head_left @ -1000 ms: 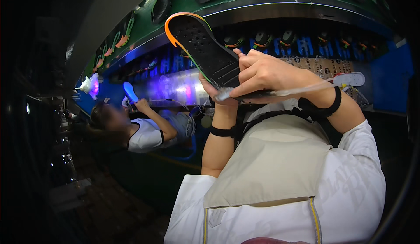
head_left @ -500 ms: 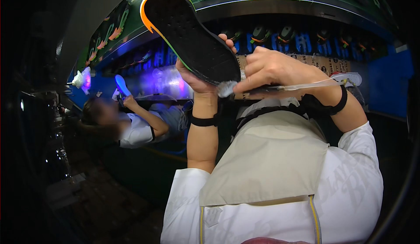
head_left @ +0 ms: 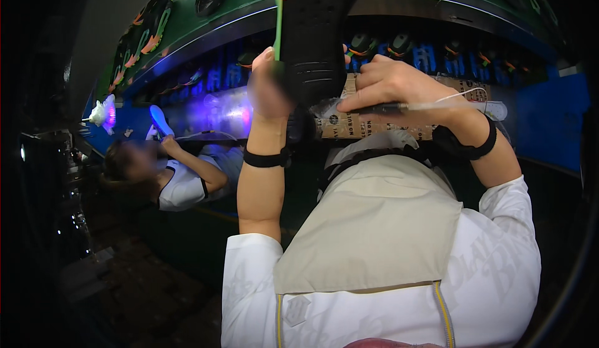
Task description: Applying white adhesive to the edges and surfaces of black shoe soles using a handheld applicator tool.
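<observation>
Black rubber sole (head_left: 315, 33) is clamped in the left hand (head_left: 269, 89), fingers wrapped round its lower end, tread facing the camera and the toe running up out of the top edge of the view. A green-and-orange rim shows along its left side. The right hand (head_left: 390, 86) is closed on a thin brush (head_left: 430, 106), tip laid against the sole's lower right edge, just beside the left-hand grip; the handle points right, past a black wristband.

Risks, as a judgement: the sole is held by one end only, so brush pressure may twist it in the fingers. The brush tip works close to the left fingers and may smear them.

Behind the hands runs a green conveyor rim (head_left: 206, 27) carrying further soles. A co-worker (head_left: 181, 176) sits at left, well apart.
</observation>
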The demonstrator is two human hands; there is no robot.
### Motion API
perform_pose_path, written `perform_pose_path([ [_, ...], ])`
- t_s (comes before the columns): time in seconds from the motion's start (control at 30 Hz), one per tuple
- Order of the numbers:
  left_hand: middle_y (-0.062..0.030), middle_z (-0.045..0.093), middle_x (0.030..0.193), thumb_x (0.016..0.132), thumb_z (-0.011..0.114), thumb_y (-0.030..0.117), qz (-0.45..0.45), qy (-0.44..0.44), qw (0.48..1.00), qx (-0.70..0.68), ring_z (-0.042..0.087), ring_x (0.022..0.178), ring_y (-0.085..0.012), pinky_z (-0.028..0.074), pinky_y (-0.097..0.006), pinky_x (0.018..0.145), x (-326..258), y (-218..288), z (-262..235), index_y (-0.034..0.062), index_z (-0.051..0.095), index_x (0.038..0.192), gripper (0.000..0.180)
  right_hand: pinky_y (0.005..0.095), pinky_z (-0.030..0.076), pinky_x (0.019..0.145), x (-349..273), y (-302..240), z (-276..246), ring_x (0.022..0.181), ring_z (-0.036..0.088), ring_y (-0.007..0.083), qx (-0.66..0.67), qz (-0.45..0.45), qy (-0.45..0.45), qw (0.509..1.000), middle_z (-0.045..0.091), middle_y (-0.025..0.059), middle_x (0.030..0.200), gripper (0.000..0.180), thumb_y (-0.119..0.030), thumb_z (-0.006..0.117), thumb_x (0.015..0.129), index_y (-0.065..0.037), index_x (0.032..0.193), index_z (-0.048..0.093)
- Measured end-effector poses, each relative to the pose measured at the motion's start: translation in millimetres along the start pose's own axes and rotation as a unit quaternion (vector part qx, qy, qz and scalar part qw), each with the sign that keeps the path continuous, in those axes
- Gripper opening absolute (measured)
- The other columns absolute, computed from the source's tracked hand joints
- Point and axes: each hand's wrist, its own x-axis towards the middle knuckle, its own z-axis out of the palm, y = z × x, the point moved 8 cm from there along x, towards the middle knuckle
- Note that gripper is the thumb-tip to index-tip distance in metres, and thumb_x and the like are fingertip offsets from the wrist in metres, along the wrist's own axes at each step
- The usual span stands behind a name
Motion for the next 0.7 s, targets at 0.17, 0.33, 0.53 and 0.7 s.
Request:
perform_pose_path([
  [0.17,-0.0338,0.068,0.132,0.103,0.042,0.052,-0.084,0.039,0.995,0.034,0.074,0.114,-0.0422,0.061,-0.048,0.102,9,-8,-11,-0.0137,0.052,0.148,0.08,0.0447,0.048,0.099,-2,2,-2,0.095,0.069,0.0297,0.098,-0.003,0.005,0.995,0.074,0.0064,0.095,0.035,-0.013,0.084,0.088,-0.012,0.123,0.08],
  [0.33,-0.0245,0.074,0.126,0.107,0.047,0.034,-0.124,0.037,0.99,0.052,0.077,0.108,-0.0305,0.062,-0.041,0.099,14,-9,-18,-0.0092,0.063,0.14,0.056,0.0431,0.049,0.094,-1,-2,8,0.096,0.067,0.0291,0.024,-0.035,-0.053,0.998,0.072,0.0063,0.096,0.035,-0.011,0.083,0.087,-0.01,0.122,0.079],
  [0.53,-0.0177,0.076,0.123,0.108,0.052,0.029,-0.155,0.03,0.987,-0.014,0.076,0.105,-0.0228,0.061,-0.035,0.096,16,-13,-26,-0.0059,0.066,0.136,0.047,0.0424,0.049,0.091,3,3,8,0.094,0.067,0.0274,0.004,0.008,-0.039,0.999,0.073,0.0065,0.094,0.033,-0.013,0.083,0.089,-0.011,0.121,0.079],
  [0.7,-0.0228,0.073,0.132,0.11,0.047,0.032,-0.148,0.018,0.981,-0.124,0.075,0.115,-0.0299,0.059,-0.041,0.104,12,-19,-35,-0.0072,0.062,0.142,0.053,0.0407,0.057,0.085,-2,14,3,0.094,0.073,0.0304,0.143,0.068,0.005,0.987,0.078,0.0103,0.099,0.025,-0.019,0.082,0.092,-0.009,0.115,0.081],
])
